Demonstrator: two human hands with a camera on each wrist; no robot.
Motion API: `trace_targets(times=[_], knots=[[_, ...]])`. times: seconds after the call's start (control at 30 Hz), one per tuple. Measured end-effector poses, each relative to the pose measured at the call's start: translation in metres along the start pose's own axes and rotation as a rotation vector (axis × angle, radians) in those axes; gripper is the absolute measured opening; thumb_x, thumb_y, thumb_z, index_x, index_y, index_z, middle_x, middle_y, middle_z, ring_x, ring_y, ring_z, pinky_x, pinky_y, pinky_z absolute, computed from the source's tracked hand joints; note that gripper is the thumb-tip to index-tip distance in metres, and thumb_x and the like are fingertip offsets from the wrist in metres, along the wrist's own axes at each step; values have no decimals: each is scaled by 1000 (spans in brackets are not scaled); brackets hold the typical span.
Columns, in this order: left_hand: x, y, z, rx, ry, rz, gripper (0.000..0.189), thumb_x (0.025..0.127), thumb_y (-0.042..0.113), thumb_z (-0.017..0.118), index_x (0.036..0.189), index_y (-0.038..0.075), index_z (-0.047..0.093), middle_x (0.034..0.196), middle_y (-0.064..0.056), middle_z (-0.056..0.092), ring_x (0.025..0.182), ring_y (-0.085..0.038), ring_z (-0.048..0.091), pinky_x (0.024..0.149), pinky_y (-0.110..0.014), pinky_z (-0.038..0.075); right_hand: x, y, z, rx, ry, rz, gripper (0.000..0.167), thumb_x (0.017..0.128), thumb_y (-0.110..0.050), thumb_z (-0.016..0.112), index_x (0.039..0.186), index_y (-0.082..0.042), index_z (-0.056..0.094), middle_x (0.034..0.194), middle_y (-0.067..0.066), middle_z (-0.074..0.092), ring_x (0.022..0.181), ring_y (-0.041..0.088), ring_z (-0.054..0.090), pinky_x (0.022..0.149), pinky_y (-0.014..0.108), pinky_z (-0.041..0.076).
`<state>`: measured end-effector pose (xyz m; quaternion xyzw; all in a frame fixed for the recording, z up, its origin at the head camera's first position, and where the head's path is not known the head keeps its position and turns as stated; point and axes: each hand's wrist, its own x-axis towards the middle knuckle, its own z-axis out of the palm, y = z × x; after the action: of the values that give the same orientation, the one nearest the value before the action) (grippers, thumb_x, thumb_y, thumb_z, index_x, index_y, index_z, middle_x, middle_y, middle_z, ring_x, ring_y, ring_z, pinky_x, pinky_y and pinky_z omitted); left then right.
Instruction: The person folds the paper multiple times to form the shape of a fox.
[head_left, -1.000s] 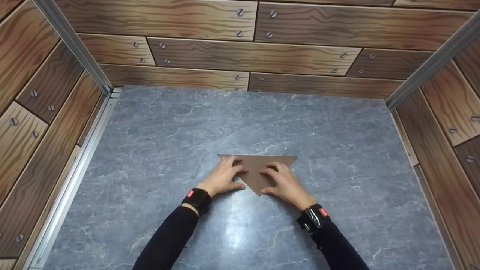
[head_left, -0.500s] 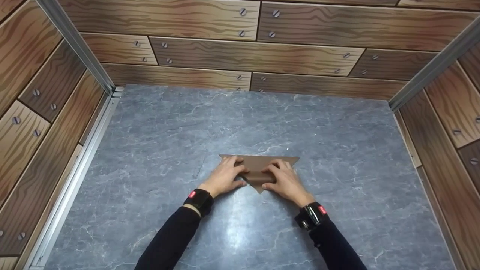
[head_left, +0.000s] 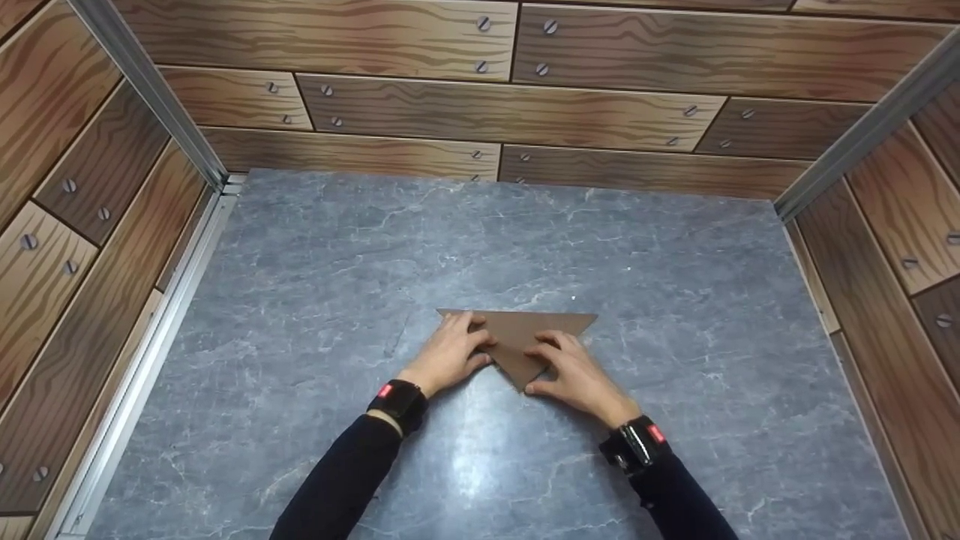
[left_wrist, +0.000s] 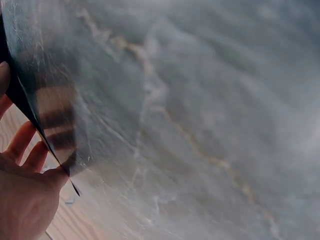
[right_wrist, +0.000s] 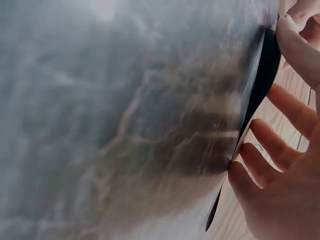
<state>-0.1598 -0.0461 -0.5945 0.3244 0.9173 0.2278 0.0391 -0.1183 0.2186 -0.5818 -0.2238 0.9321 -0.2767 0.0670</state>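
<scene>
A sheet of brown paper (head_left: 514,330), folded to a triangle, lies with its long edge away from me and its point towards me. My left hand (head_left: 450,352) rests its fingertips on the left part, thumb at the left slanting edge. On the right half, my right hand (head_left: 577,375) has curved fingers on top and its thumb by the near point. The right wrist view shows the paper's dark near edge (right_wrist: 265,70) bowed up off the surface beside the thumb (right_wrist: 297,50). Fingers of the left hand (left_wrist: 27,200) lie along the paper's other end in the left wrist view.
The grey marbled tabletop (head_left: 360,247) reflects light near the front. Wood-patterned panels (head_left: 420,105) wall it in at the back and both sides. Metal profiles (head_left: 150,90) run up the corners.
The near part of the paper bent up, then came down flatter. My right hand has shifted slightly towards me, its thumb nearer the point. My left thumb has drawn up to the paper's edge.
</scene>
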Motion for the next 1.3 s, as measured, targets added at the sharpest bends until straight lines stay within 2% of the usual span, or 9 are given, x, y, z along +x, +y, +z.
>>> trace_targets(times=[0.17, 0.3, 0.47, 0.67, 0.97, 1.13, 1.3], knots=[[0, -1, -1, -12, -3, 1, 31, 99, 34, 69, 124, 14, 73, 146, -15, 52, 135, -34, 49, 120, -48, 32, -6, -1, 0, 34, 37, -24, 40, 85, -27, 86, 120, -12, 74, 132, 8, 61, 126, 31, 55, 107, 51, 45], [-1, -2, -1, -19, 1, 5, 31, 99, 34, 70, 123, 14, 73, 145, -15, 52, 134, -34, 50, 119, -47, 33, -7, -1, 1, 54, 113, -62, 22, 88, -20, 83, 108, -14, 76, 115, 0, 65, 111, 22, 61, 97, 44, 51], [-1, -2, -1, -32, 26, 20, 30, 98, 32, 72, 121, 13, 74, 143, -16, 54, 131, -35, 51, 117, -49, 36, -5, -1, 1, 71, 198, -75, 11, 90, -16, 81, 100, -15, 77, 102, -4, 68, 98, 17, 64, 89, 39, 54], [-1, -1, -1, -24, 29, 23, 31, 95, 33, 75, 119, 14, 74, 142, -15, 54, 132, -36, 51, 119, -50, 33, -1, -3, -1, 92, 237, -19, 8, 95, -19, 76, 101, -14, 77, 99, -5, 70, 97, 16, 66, 88, 40, 55], [-8, 7, 1, 10, -26, 3, 38, 96, 40, 72, 127, 18, 72, 148, -13, 52, 137, -33, 49, 121, -48, 29, 6, -4, -2, 117, 310, 33, 12, 94, -17, 77, 103, -10, 78, 101, 0, 73, 99, 21, 69, 91, 43, 56], [-13, 9, 3, 9, -47, -7, 43, 96, 42, 71, 130, 16, 70, 149, -12, 50, 141, -32, 46, 123, -48, 27, 10, -6, -2, 138, 320, 83, 13, 93, -17, 77, 104, -11, 78, 103, 2, 74, 99, 23, 70, 91, 43, 56], [-19, 10, 3, 0, -54, -12, 50, 96, 45, 70, 135, 14, 68, 152, -12, 49, 143, -32, 43, 124, -50, 24, 15, -6, -1, 153, 320, 108, 12, 93, -17, 77, 103, -10, 77, 100, 4, 74, 93, 21, 70, 85, 42, 57]])
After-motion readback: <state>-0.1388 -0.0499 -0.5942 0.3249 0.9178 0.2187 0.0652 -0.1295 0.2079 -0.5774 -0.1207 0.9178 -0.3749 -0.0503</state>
